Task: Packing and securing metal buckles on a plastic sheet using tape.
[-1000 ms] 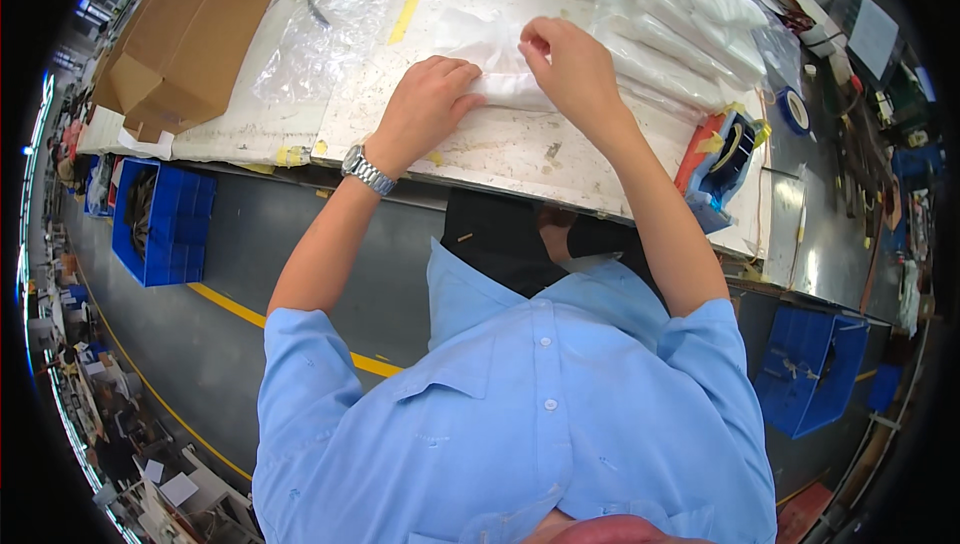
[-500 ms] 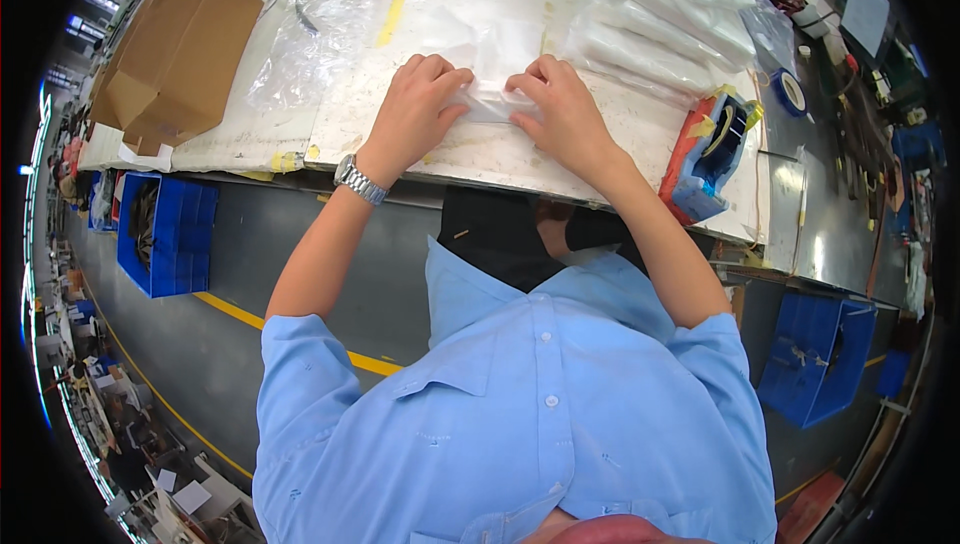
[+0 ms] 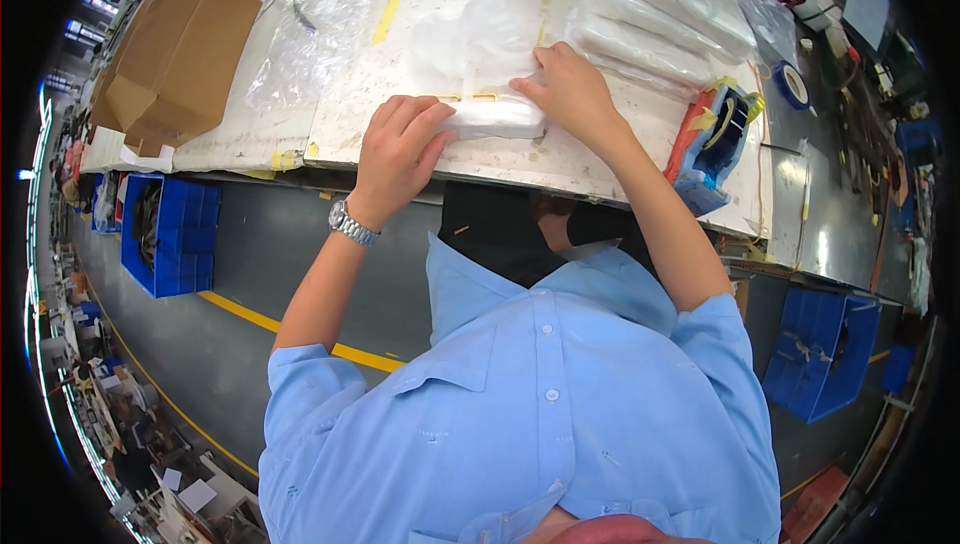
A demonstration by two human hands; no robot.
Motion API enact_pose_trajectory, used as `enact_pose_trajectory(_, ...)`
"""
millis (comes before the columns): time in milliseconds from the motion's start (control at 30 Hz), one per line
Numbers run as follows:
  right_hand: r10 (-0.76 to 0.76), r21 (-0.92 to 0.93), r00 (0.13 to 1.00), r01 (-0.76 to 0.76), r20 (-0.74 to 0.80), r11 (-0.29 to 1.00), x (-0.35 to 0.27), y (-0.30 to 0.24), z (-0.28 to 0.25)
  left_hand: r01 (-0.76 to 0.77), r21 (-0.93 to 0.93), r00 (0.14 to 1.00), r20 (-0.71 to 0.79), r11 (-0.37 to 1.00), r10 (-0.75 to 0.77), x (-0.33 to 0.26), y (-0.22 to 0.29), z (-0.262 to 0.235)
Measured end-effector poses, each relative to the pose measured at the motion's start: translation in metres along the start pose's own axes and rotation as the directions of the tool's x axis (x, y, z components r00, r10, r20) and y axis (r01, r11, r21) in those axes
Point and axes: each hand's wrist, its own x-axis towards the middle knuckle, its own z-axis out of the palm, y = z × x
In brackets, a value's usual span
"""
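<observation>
A narrow white wrapped bundle (image 3: pixel 497 124) lies near the front edge of the worktable, with small yellowish patches along its far side. A thin translucent white sheet (image 3: pixel 465 42) spreads out flat beyond it. My left hand (image 3: pixel 402 151), with a metal watch on its wrist, closes over the bundle's left end. At the right end is my right hand (image 3: pixel 575 96), fingers curled at the sheet's right edge and thumb stretched toward the bundle's far side. What lies under the right fingers is partly hidden.
An open cardboard box (image 3: pixel 180 59) and clear plastic film (image 3: pixel 320 29) lie to the left. Stacked white plastic-wrapped packs (image 3: pixel 665 29), a red and blue tape dispenser (image 3: pixel 708 149) and a blue tape roll (image 3: pixel 790 86) are at the right. Blue crates (image 3: pixel 170 239) stand below the table.
The bundle has come nearer the table's front edge and its sheet lies flatter. My left hand has moved down toward me; my right has shifted slightly right and away from me.
</observation>
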Motion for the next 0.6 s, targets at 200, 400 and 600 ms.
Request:
enact_pose_trajectory(200,-0.122,0.027,0.988,0.120,0.096,0.992,0.003,0.001,0.009,0.338,0.091,0.925,-0.214,0.937,-0.313,0.006,-0.031,0.012)
enact_pose_trajectory(400,-0.002,-0.007,0.997,0.002,-0.080,1.000,-0.003,-0.011,0.022,0.480,0.144,0.877,-0.082,0.865,-0.473,0.015,-0.038,0.035)
enact_pose_trajectory(600,0.010,0.018,0.991,-0.007,-0.133,1.000,0.013,0.001,0.024,0.453,0.034,0.881,-0.169,0.891,-0.441,0.028,-0.044,0.047)
